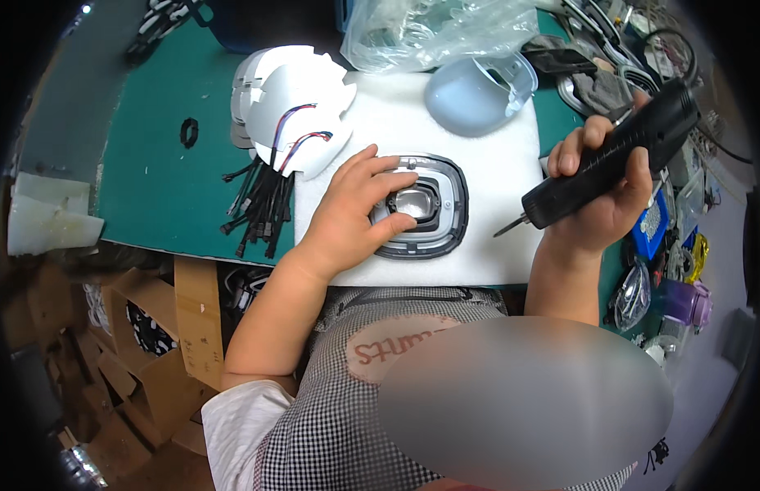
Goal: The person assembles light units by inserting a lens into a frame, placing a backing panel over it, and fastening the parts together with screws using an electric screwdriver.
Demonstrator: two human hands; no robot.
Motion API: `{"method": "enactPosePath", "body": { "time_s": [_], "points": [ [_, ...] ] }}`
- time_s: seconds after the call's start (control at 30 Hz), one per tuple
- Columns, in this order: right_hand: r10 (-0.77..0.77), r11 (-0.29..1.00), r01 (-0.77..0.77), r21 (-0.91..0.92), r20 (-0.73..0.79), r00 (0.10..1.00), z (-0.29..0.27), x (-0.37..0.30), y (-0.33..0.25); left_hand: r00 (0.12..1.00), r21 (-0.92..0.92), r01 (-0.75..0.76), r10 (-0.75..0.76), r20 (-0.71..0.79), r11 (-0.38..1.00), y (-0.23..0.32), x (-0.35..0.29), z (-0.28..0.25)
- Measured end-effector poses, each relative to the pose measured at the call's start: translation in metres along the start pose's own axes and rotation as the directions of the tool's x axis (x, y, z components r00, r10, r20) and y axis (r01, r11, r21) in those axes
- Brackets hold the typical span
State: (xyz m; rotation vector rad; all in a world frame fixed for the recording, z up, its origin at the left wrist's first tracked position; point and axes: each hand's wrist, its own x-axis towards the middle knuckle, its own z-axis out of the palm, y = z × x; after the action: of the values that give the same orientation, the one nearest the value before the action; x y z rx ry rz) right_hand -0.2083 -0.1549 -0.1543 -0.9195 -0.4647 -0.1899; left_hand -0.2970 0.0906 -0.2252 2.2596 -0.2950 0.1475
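- Our right hand [601, 221] is closed around a black power screwdriver [613, 168], its tip slanting down toward our left.
- Left of that tip, apart from it, the grey frame [433, 204] lies on a white pad [502, 164].
- Of our 2 hands, the left [343, 209] is nearer: loosely spread, fingers and thumb touching the frame from its left.
- That hand covers the frame's left edge, so we cannot tell its long axis.

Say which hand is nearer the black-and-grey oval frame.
Left: the left hand rests on the oval frame; the right hand is off to its right, holding a black electric screwdriver.
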Motion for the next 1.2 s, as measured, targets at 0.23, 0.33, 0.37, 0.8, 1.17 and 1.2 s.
{"method": "enactPosePath", "body": {
  "time_s": [0.23,0.33,0.37,0.8,1.17,1.2],
  "points": [
    [0.102,0.941,-0.098,0.323,0.005,0.995,-0.030,0.012,0.034,0.957,0.173,-0.020,0.069,-0.283,0.985,0.002,0.009,-0.049],
    [0.104,0.958,-0.088,0.273,-0.045,0.994,-0.032,0.010,0.044,0.943,0.185,-0.001,0.062,-0.327,0.983,0.001,0.023,-0.066],
    [0.106,0.968,-0.092,0.234,-0.049,0.993,-0.034,0.011,0.045,0.943,0.191,-0.010,0.073,-0.324,0.982,0.002,0.032,-0.068],
    [0.101,0.953,-0.092,0.287,-0.017,0.995,-0.053,0.012,0.042,0.995,0.477,0.030,0.019,-0.098,0.879,-0.028,0.231,-0.023],
    [0.160,0.905,-0.112,0.410,-0.083,0.984,-0.057,0.014,0.042,0.944,0.590,0.088,-0.257,0.208,0.802,-0.048,0.273,-0.007],
    [0.160,0.922,-0.120,0.367,-0.082,0.984,-0.056,0.014,0.042,0.967,0.488,0.162,-0.237,0.096,0.858,-0.046,0.269,-0.008]
  ]
}}
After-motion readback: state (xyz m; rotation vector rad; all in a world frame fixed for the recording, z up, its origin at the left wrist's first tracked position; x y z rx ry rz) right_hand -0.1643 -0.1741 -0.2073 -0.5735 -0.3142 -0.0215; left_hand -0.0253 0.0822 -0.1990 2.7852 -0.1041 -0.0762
